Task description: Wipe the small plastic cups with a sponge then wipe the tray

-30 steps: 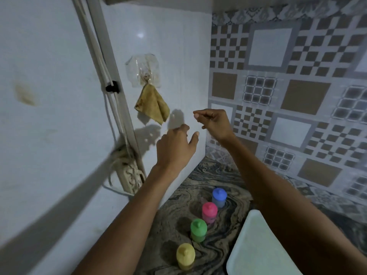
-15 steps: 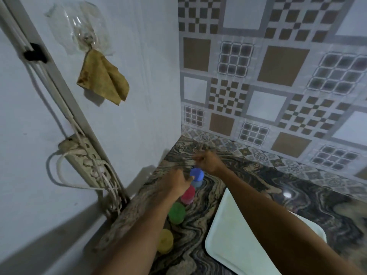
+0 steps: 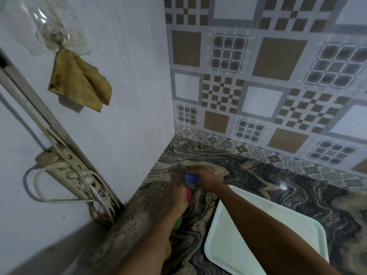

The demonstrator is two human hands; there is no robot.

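Our right hand [image 3: 204,180] wraps the blue cup [image 3: 192,178] on the counter [image 3: 258,175] beside the tray [image 3: 297,225], left hand [image 3: 178,197] grasps the pink cup [image 3: 188,193]; likely light, slippery, best held round the sides.

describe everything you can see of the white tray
The white tray is a pale, smooth, plastic-looking rectangle with rounded corners and a low raised rim. It lies flat on the dark swirled stone counter, right of the row of coloured cups, and looks bare. Its near part runs out of frame, and the right forearm crosses above it, hiding a strip. Whether the arm touches it cannot be told. Neither hand is on it.
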